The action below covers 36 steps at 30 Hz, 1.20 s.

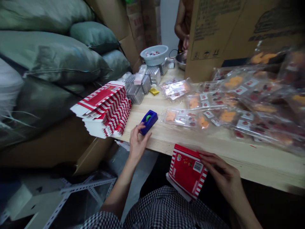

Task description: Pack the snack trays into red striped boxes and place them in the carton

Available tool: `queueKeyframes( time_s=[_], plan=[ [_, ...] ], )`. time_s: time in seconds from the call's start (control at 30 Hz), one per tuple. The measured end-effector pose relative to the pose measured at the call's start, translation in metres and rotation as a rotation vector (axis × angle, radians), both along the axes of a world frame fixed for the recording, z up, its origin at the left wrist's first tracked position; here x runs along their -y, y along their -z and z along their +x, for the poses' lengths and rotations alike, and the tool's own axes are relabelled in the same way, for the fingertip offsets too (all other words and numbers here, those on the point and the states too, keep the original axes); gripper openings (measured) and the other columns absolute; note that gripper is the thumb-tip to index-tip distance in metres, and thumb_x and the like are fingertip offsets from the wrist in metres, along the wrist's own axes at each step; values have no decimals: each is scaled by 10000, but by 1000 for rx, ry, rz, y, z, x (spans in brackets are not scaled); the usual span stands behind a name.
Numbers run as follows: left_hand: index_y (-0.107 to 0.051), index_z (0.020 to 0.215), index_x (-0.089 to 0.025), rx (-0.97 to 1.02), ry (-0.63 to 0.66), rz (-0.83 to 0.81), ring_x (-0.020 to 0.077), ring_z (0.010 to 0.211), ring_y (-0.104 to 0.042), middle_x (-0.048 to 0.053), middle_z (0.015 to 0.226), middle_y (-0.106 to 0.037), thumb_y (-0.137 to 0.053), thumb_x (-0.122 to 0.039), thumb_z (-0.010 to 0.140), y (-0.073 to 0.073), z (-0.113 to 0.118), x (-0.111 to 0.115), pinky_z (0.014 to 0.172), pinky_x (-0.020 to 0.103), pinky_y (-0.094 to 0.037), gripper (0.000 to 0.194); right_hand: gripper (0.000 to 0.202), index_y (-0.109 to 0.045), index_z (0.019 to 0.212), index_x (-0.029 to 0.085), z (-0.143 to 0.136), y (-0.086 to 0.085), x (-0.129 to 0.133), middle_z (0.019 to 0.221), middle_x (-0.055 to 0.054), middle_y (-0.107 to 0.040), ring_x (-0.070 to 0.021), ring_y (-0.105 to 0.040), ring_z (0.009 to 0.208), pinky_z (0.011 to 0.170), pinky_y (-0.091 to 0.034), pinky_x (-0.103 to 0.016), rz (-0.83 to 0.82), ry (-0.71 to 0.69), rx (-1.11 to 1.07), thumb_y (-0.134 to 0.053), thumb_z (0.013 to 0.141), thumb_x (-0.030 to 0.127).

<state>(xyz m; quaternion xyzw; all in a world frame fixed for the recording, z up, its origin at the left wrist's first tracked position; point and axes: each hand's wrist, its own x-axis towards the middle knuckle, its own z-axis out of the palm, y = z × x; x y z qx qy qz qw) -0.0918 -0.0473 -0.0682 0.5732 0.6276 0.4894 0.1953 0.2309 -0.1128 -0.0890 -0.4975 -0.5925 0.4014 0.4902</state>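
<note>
At bench edge: L hand [137, 143] on tape dispenser [148, 121], R hand [220, 176] gripping red box [187, 171].

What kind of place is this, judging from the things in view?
Probably a small packing workshop or storeroom. A stack of flat red-striped cartons lies on the wooden table beside many clear snack packets, with big cardboard boxes and stuffed sacks around.

Dim, soft indoor light with dark corners, the edges stretched and the right side blurred out of focus.
</note>
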Motion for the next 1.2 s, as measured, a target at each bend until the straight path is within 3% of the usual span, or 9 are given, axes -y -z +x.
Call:
queueKeyframes(
  time_s=[0.1, 0.23, 0.33, 0.43, 0.53, 0.7, 0.97, 1.1, 1.2],
  plan=[
    [-595, 1098, -202, -101, -129, -108, 309, 1317, -479, 132, 1321, -578, -836, -297, 697, 5, -35, -29, 1145, 497, -335, 478, 150, -806, 991, 273, 3, 3, -2, 1162, -76, -768, -256, -715, 1114, 987, -576, -400, 0, 3, 2, -693, 892, 287],
    [-621, 834, -195, -11, -16, -300, 250, 955, -624, 58, 964, -670, -851, -384, 641, 6, -61, -53, 885, 397, -509, 355, 150, -808, 978, 272, 1, 2, 2, 1165, -76, -768, -252, -715, 1120, 1015, -563, -400, -8, -17, 8, -689, 891, 296],
    [-632, 703, -174, 105, 78, -409, 183, 742, -615, 43, 830, -687, -817, -475, 656, -3, -69, -59, 689, 305, -519, 356, 148, -810, 970, 270, 0, -1, 4, 1153, -76, -772, -251, -723, 1103, 1012, -566, -396, -11, -14, 6, -694, 886, 307],
    [-656, 682, -148, 238, 117, -470, 162, 722, -629, 91, 967, -734, -820, -513, 627, -15, -69, -60, 625, 273, -520, 403, 155, -808, 985, 279, -1, -3, 5, 1181, -70, -764, -248, -715, 1124, 1024, -557, -390, -21, -29, 5, -686, 894, 306],
    [-678, 736, -142, 359, 108, -470, 202, 862, -679, 137, 1246, -690, -826, -527, 618, -22, -67, -58, 650, 295, -563, 429, 161, -803, 1007, 286, -4, -3, 8, 1199, -65, -757, -244, -701, 1150, 1034, -550, -393, -19, -42, -10, -685, 898, 293],
    [-640, 684, -129, 492, 63, -400, 269, 1036, -683, 184, 1311, -653, -842, -504, 600, -18, -65, -43, 758, 370, -609, 434, 151, -803, 992, 273, -7, -1, 12, 1186, -73, -758, -248, -708, 1126, 1011, -564, -398, -28, -38, -41, -702, 883, 296],
    [-612, 635, -131, 447, -71, -269, 265, 1080, -672, 169, 1196, -697, -824, -433, 655, 21, -66, -21, 907, 402, -573, 369, 142, -796, 995, 278, -18, -17, 17, 1179, -75, -748, -260, -692, 1130, 979, -566, -425, -12, 47, -89, -699, 892, 264],
    [-685, 745, -158, 348, -159, -188, 257, 1146, -628, 108, 1120, -718, -775, -386, 751, 9, -42, 11, 970, 373, -525, 245, 176, -780, 1028, 282, -30, -26, 22, 1202, -77, -730, -253, -687, 1126, 967, -558, -444, 32, 24, 3, -638, 938, 231],
    [-732, 932, -174, 397, -105, -168, 163, 746, -676, 22, 795, -721, -716, -379, 847, -11, 5, 52, 787, 305, -565, 223, 190, -766, 1048, 280, -39, -26, 25, 1191, -74, -723, -243, -689, 1104, 960, -556, -432, 67, 7, 58, -618, 950, 212]
  ],
)
